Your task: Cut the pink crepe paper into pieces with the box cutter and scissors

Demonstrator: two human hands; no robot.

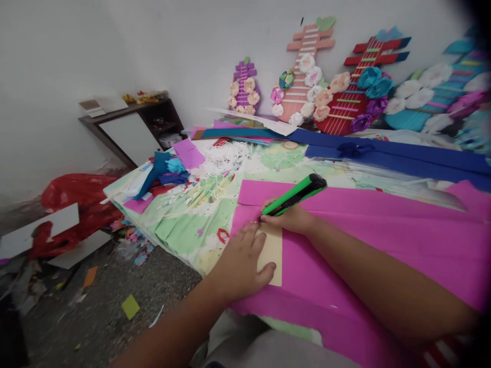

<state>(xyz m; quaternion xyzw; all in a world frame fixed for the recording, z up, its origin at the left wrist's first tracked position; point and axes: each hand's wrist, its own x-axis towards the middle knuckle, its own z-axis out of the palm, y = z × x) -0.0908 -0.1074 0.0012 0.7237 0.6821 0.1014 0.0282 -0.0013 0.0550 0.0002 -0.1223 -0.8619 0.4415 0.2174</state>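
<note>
One left hand (243,263); one right hand (291,218); one green-and-black tool (288,197); one cream card (273,243); four flower-decked model string instruments (294,97); one heap of white string (222,159); one red curl (220,235); one dark-framed cabinet (125,138); one cloth-covered bench (180,227).

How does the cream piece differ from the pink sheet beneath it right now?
Size: the cream piece is small, while the pink sheet is far larger.
Colour: the cream piece is pale, the pink sheet strong and vivid.
Surface: the cream piece looks flat, whereas the pink sheet shows crease lines.
Shared: both lie on the table, and both show a straight edge.
</note>
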